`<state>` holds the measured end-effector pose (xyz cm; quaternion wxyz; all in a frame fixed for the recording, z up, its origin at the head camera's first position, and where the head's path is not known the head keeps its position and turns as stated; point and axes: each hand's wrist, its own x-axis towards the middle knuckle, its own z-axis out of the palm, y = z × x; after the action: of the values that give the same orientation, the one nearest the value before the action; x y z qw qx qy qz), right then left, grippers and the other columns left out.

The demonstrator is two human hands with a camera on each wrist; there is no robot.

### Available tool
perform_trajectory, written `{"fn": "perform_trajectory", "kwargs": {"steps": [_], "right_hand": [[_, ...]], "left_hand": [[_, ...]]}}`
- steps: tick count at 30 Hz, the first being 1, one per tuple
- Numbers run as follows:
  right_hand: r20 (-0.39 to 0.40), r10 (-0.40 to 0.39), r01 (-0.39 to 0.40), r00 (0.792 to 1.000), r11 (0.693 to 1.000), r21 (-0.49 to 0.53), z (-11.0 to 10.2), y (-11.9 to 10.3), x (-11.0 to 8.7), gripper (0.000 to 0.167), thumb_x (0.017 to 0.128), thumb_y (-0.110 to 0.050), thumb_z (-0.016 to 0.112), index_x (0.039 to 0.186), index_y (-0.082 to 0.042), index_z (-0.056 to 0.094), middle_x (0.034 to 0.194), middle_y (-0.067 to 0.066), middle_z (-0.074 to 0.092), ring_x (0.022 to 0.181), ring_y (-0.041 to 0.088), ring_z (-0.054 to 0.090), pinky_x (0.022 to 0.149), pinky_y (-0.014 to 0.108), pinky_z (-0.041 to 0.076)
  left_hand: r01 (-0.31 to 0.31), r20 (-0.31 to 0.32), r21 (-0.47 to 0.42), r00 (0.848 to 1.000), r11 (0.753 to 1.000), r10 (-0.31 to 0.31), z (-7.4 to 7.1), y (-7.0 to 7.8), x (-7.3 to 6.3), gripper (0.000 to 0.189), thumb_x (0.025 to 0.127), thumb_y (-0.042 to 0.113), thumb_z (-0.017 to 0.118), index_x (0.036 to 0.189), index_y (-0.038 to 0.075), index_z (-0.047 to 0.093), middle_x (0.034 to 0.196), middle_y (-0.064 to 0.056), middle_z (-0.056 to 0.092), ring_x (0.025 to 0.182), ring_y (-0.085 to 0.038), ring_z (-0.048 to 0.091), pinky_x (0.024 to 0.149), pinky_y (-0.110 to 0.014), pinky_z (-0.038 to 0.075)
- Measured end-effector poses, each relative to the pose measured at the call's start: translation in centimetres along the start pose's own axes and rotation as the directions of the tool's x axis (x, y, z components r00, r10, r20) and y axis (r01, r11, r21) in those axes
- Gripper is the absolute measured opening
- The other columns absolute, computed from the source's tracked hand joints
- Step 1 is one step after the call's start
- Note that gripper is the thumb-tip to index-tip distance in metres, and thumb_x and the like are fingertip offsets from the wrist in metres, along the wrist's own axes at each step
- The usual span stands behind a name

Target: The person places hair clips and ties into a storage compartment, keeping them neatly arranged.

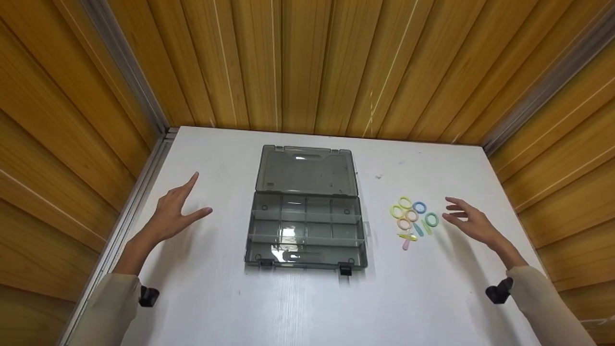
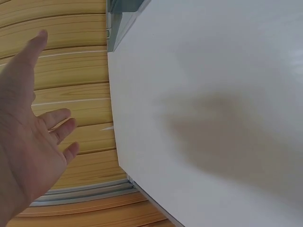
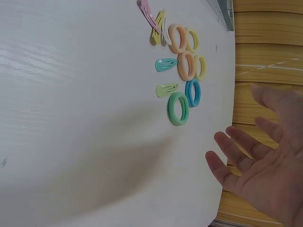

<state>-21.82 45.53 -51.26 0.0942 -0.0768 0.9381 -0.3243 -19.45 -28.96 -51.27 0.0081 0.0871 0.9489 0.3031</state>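
My left hand [image 1: 170, 214] hovers over the left side of the table, thumb and index finger spread, holding nothing. On the right, my right hand [image 1: 472, 223] is above the table with its fingers loosely extended and nothing in them. Nearest to it is a green hair tie [image 1: 431, 219], beside a blue hair tie [image 1: 419, 207]. Yellow hair ties [image 1: 397, 212] and peach hair ties [image 3: 186, 66] lie close by. Several snap hair clips are below them: a teal clip [image 3: 166, 65], a light green clip [image 3: 166, 90], a yellow clip [image 1: 407, 237], a pink clip [image 1: 406, 245] and a white one.
A grey translucent compartment box [image 1: 306, 240] lies in the middle of the table with its lid [image 1: 307, 170] folded back. Black latches [image 1: 345, 269] hang at its front edge. Wood-patterned walls [image 1: 307, 67] enclose the white table [image 1: 211, 298] at the back and sides.
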Motion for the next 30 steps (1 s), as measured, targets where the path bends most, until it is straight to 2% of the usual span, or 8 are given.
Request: {"fn": "perform_trajectory", "kwargs": {"steps": [3, 6, 10, 15, 20, 25, 30], "right_hand": [[0.006, 0.004, -0.004, 1.0, 1.0, 0.01, 0.5, 0.4, 0.6, 0.062, 0.107, -0.029, 0.054, 0.155, 0.004, 0.034, 0.146, 0.039, 0.047, 0.129, 0.058, 0.051, 0.102, 0.068, 0.047], [0.005, 0.01, -0.01, 1.0, 1.0, 0.015, 1.0, 0.8, 1.1, 0.06, 0.107, -0.028, 0.054, 0.153, 0.005, 0.036, 0.144, 0.039, 0.048, 0.128, 0.057, 0.052, 0.103, 0.067, 0.048], [-0.008, 0.026, -0.026, 1.0, 1.0, 0.005, 1.4, 1.4, 1.7, 0.057, 0.106, -0.028, 0.055, 0.149, 0.008, 0.041, 0.141, 0.039, 0.051, 0.126, 0.058, 0.053, 0.103, 0.066, 0.048], [-0.008, 0.048, -0.048, 0.999, 0.999, 0.001, 2.4, 2.1, 2.5, 0.056, 0.106, -0.027, 0.056, 0.147, 0.009, 0.044, 0.14, 0.039, 0.052, 0.126, 0.057, 0.054, 0.104, 0.066, 0.046], [0.007, 0.07, -0.07, 0.998, 0.998, 0.008, 3.4, 2.6, 2.7, 0.055, 0.107, -0.027, 0.054, 0.146, 0.01, 0.044, 0.14, 0.038, 0.052, 0.126, 0.055, 0.054, 0.105, 0.064, 0.047], [-0.022, 0.103, -0.103, 0.994, 0.995, 0.004, 4.3, 3.1, 3.0, 0.053, 0.107, -0.025, 0.054, 0.145, 0.01, 0.045, 0.138, 0.037, 0.054, 0.125, 0.054, 0.054, 0.103, 0.063, 0.048], [-0.047, 0.106, -0.107, 0.993, 0.994, -0.032, 4.5, 3.2, 3.4, 0.049, 0.105, -0.021, 0.055, 0.143, 0.01, 0.048, 0.133, 0.036, 0.056, 0.118, 0.049, 0.058, 0.094, 0.051, 0.053]], "left_hand": [[0.024, 0.012, -0.056, 1.0, 0.998, -0.023, 0.4, 0.0, -0.1, 0.095, 0.095, 0.053, 0.066, 0.166, 0.027, 0.009, 0.167, -0.019, 0.028, 0.149, -0.05, 0.026, 0.114, -0.08, 0.01], [0.035, 0.029, -0.117, 0.999, 0.992, -0.032, 1.2, 0.1, -0.1, 0.094, 0.096, 0.052, 0.066, 0.166, 0.027, 0.01, 0.164, -0.02, 0.034, 0.148, -0.047, 0.032, 0.113, -0.08, 0.018], [0.032, 0.058, -0.177, 0.998, 0.984, -0.022, 2.5, 0.3, -0.1, 0.093, 0.095, 0.052, 0.067, 0.166, 0.027, 0.012, 0.161, -0.02, 0.039, 0.143, -0.043, 0.042, 0.111, -0.076, 0.029], [0.018, 0.062, -0.214, 0.998, 0.977, -0.005, 3.7, 0.6, -0.4, 0.092, 0.094, 0.05, 0.07, 0.165, 0.025, 0.017, 0.158, -0.02, 0.043, 0.14, -0.042, 0.047, 0.11, -0.073, 0.035], [-0.007, 0.048, -0.268, 0.999, 0.963, 0.02, 4.6, 1.1, -0.8, 0.09, 0.093, 0.044, 0.072, 0.164, 0.021, 0.022, 0.155, -0.021, 0.046, 0.135, -0.041, 0.052, 0.107, -0.066, 0.043], [-0.03, 0.08, -0.347, 0.995, 0.937, 0.061, 6.0, 1.8, -1.1, 0.085, 0.094, 0.039, 0.074, 0.163, 0.021, 0.027, 0.151, -0.022, 0.049, 0.129, -0.041, 0.057, 0.103, -0.06, 0.049], [-0.077, 0.103, -0.403, 0.986, 0.912, 0.128, 7.2, 2.4, -1.1, 0.079, 0.096, 0.032, 0.072, 0.161, 0.016, 0.03, 0.146, -0.025, 0.053, 0.121, -0.043, 0.062, 0.098, -0.053, 0.054]]}}
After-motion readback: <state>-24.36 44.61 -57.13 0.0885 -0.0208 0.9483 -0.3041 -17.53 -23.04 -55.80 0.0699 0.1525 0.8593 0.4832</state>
